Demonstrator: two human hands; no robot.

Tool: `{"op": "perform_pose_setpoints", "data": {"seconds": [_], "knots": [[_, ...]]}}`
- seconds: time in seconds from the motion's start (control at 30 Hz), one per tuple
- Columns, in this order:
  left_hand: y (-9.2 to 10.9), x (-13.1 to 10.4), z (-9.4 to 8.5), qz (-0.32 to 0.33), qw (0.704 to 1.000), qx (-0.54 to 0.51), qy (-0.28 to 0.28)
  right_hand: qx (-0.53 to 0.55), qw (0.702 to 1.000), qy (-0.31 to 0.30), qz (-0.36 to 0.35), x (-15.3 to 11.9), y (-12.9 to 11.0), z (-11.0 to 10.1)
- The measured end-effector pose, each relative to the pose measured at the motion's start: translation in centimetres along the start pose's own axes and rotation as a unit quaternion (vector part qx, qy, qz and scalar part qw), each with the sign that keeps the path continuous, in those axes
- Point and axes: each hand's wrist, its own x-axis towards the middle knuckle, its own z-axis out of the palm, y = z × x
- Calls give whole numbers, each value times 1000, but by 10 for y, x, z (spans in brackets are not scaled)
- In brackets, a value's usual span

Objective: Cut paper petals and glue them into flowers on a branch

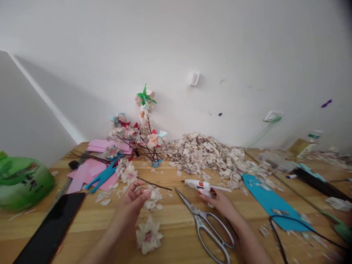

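My left hand (134, 201) is closed in a pinch, with a small pale piece at the fingertips that looks like a petal. Just right of it lie loose cream petals (156, 195). Below, a cream flower with a pink centre (149, 234) rests on the wood. My right hand (216, 201) is wrapped round the handle of a white and orange glue gun (198, 185), whose nozzle points left; a red light glows on it. Between the hands lie large scissors (195, 211), blades slightly apart. Beyond my left hand are another cream flower (129, 173) and a dark stem (155, 184).
A heap of dried petals (203, 156) lies against the wall. Flowers stand in a small clear cup (155, 162). Pink paper (90, 172), a phone (52, 227) and a green bottle (24, 183) are left. Blue paper (272, 201) and a black cable (299, 219) lie right.
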Motion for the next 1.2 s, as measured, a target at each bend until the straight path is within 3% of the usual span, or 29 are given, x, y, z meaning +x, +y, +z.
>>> {"op": "perform_pose_setpoints", "data": {"seconds": [0.13, 0.23, 0.37, 0.47, 0.57, 0.67, 0.8, 0.93, 1.03, 1.2], "knots": [[5, -2, -14, -42, 997, 54, -27, -126, 991, 33, 29, -30, 2, -31], [1, -7, -21, -87, 986, 110, -95, -203, 979, 1, 20, -53, -6, -47], [-19, -10, -26, -141, 960, 113, -214, -227, 973, -32, -15, -70, -24, -51], [-33, -8, -32, -147, 963, 95, -206, -223, 973, -55, -24, -74, -37, -45], [-32, -4, -33, -143, 972, 76, -172, -170, 979, -101, -49, -75, -49, -32], [-18, -7, -26, -156, 979, 7, -128, -86, 983, -133, -89, -72, -64, -10], [3, -15, -9, -217, 962, -141, -81, 64, 978, -123, -156, -63, -84, 29], [7, -18, 5, -244, 936, -243, -78, 224, 947, -106, -205, -53, -97, 69], [4, -18, 11, -226, 929, -288, -59, 351, 910, -102, -195, -51, -99, 92], [-3, -18, 18, -216, 920, -326, -28, 448, 880, -29, -156, -51, -99, 104]]}}
